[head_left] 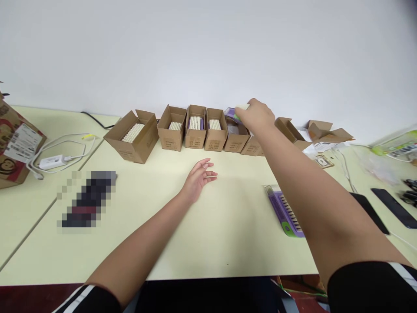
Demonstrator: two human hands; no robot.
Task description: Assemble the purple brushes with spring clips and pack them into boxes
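My left hand (196, 179) is just above the table, nothing in it, its fingers apart and slightly curled. At the back, my right hand (257, 114) grips a purple and green plastic case (232, 114) over an open cardboard box (235, 140). My fingers cover much of that case. A similar purple case (280, 211) with a row of cream pieces lies on the table, partly behind my right forearm. Left of my right hand stand more open boxes: one box (215, 140), a second box (194, 140) and a third box (171, 141), holding rows of cream pieces.
A larger open carton (130, 150) with cream rows stands at the left. A white charger with cable (54, 162) and a printed bag (19, 148) lie beyond it. Further right are opened cartons (325, 130), a dark phone-like slab (397, 207) and clear plastic (379, 167). A pixelated patch hides something at left.
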